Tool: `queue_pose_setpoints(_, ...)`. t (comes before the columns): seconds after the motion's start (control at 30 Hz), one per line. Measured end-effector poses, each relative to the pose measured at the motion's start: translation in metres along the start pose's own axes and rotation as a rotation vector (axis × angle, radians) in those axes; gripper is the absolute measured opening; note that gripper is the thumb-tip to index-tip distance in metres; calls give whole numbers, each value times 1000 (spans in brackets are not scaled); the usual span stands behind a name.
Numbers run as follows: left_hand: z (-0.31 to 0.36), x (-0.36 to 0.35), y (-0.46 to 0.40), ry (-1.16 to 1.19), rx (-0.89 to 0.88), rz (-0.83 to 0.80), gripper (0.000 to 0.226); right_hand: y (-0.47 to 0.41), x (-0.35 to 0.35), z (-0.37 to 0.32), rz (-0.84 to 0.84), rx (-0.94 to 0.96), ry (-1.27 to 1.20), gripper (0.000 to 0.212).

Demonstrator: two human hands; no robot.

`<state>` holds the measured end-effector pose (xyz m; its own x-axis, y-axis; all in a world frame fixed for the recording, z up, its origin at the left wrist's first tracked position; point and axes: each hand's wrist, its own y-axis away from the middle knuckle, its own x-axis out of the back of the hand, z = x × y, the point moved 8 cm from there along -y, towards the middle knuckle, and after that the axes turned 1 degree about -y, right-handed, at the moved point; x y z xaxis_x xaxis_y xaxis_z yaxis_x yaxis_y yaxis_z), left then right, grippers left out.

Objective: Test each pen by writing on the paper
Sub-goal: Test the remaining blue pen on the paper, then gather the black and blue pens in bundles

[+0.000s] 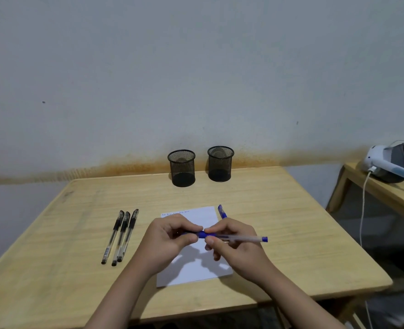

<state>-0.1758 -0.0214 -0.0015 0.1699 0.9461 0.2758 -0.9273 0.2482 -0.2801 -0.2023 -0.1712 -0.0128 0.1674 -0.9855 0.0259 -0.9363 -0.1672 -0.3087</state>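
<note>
I have both hands raised just above the paper (193, 269), meeting at the middle. My left hand (170, 238) is curled with thumb and fingers pinched on the blue cap end of a blue pen (239, 238), and my right hand (231, 243) is clamped round the same pen's barrel, whose clear shaft runs out to the right, level with the table. A second blue pen (221, 211) lies just right of the paper's far corner, partly behind my right hand. Three black pens (121, 236) lie side by side to the left, well apart from the sheet. Faint writing runs along the paper's far edge. Two mesh cups (182, 168) stand at the wooden table (53, 257)'s far edge against the stained wall. The table's near left is bare wood. A headset (390, 165) rests on a second table far right.
</note>
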Motion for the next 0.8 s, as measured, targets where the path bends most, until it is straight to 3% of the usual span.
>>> queue_pose_setpoints(0.13,0,0,-6,62,0,-33,27,-4,-5,5,-262,-126,-131,23)
queue_pose_setpoints(0.23,-10,8,-8,14,28,4,31,-9,-2,12,-335,-305,-272,30)
queue_pose_setpoints(0.37,-29,36,-3,-120,115,205,25,-25,30,24,-59,-292,72,11)
queue_pose_setpoints(0.5,-51,73,9,-323,195,380,23,-40,59,29,112,-235,454,15)
queue_pose_setpoints(0.63,-87,113,13,-788,336,463,64,-50,64,40,152,-232,748,22)
queue_pose_setpoints(0.7,-101,121,18,-789,460,471,75,-52,65,54,202,-270,784,15)
queue_pose_setpoints(0.8,-110,122,19,-845,498,421,84,-56,65,68,225,-261,846,9)
